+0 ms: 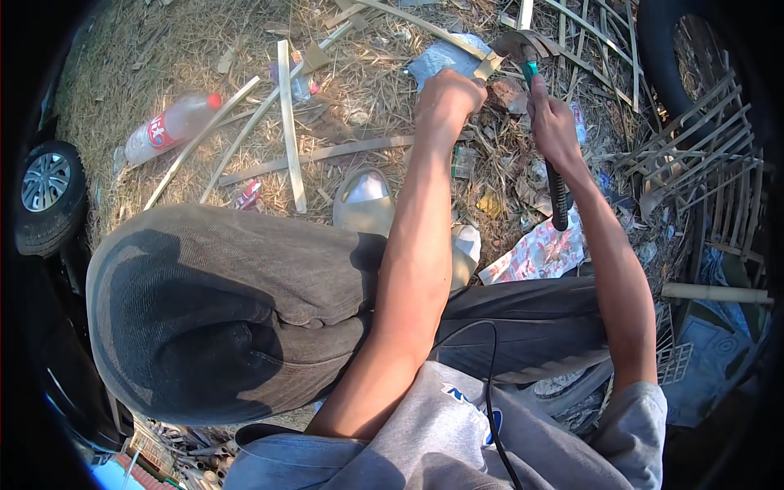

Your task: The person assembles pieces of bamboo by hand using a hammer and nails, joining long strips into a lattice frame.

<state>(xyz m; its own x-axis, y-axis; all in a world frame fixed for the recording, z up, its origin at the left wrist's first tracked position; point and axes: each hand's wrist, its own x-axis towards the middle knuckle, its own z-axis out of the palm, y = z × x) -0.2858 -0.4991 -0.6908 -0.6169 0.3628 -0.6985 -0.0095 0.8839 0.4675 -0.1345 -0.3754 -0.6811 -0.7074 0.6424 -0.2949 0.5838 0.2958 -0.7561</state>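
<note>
My right hand (553, 122) is closed around a claw hammer (559, 196) with a black grip and a green neck. The metal hammer head (523, 46) is raised at the far side, just right of my left hand. My left hand (449, 98) is a closed fist, knuckles up, low over the ground. A short pale piece of wood or bamboo (488, 67) shows between the fist and the hammer head. What the fingers grip is hidden. A long bamboo strip (425, 30) runs from the far edge toward that spot, beside a bluish plastic sheet (445, 59).
Loose bamboo strips (291, 131) lie on dry grass at left, near a plastic bottle with a red cap (173, 129). A slatted bamboo frame (702, 139) and a black tyre (665, 57) stand at right. My sandalled foot (363, 200) and a printed wrapper (543, 251) are nearer.
</note>
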